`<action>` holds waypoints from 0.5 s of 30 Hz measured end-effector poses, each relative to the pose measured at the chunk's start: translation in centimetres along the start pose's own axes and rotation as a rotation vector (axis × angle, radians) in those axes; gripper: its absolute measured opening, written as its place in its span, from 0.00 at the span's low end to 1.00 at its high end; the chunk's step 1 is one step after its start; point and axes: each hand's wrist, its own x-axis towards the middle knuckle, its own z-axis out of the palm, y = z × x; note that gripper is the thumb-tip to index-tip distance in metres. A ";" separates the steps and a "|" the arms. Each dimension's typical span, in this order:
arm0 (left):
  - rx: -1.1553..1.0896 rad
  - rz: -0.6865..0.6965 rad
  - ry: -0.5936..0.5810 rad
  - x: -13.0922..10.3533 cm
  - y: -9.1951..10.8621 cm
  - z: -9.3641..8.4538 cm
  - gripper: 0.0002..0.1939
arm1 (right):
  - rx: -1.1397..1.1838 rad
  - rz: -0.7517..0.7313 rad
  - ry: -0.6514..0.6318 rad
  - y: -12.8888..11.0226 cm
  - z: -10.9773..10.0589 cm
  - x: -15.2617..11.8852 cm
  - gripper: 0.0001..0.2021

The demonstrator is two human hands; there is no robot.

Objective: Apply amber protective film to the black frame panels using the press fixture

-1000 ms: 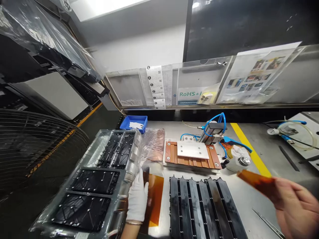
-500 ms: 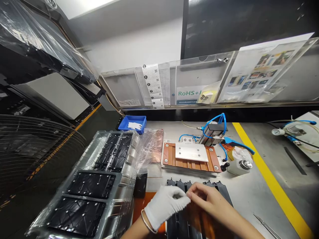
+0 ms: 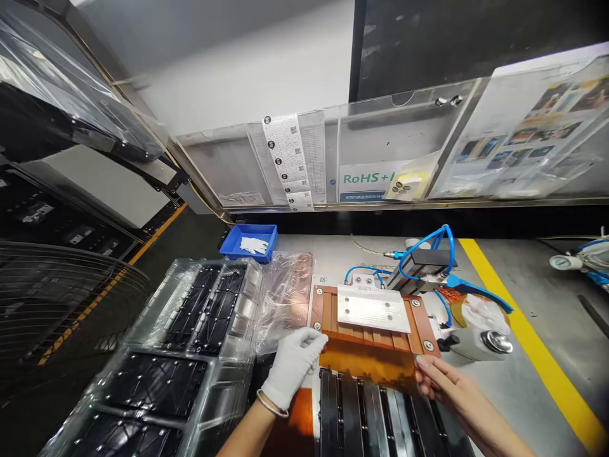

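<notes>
A strip of see-through amber film (image 3: 364, 360) is stretched between my two hands. My left hand (image 3: 291, 363), in a white glove, pinches the film's left end. Its right end is between the thumb and fingers of my bare right hand (image 3: 438, 376). Just beyond the film is a brown fixture (image 3: 328, 310) with a silver metal plate (image 3: 373, 308) on top. Below the film, on the near side, several long black plastic parts (image 3: 353, 412) lie side by side. An orange sheet (image 3: 301, 411) shows beside them, partly behind my left forearm.
Clear plastic trays (image 3: 209, 393) holding black ribbed parts (image 3: 152, 384) stand at left. A blue bin (image 3: 231, 246) with a white glove (image 3: 254, 245) sits behind them. Blue air tubes (image 3: 450, 251) rise behind the fixture. A bottle with a metal top (image 3: 497, 341) stands to its right.
My hands, earlier close together above the black parts, have moved apart and forward to the fixture's near edge. The amber film is now spread between them. The view has shifted slightly.
</notes>
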 end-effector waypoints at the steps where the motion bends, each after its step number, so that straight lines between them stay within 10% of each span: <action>1: -0.016 -0.012 -0.003 0.7 -0.1 0.3 0.15 | 0.027 0.018 0.025 -0.1 0.1 0.5 0.32; 15: 0.067 -0.101 -0.070 10.4 -0.4 3.7 0.12 | -0.191 0.049 0.144 -3.1 -2.7 8.0 0.27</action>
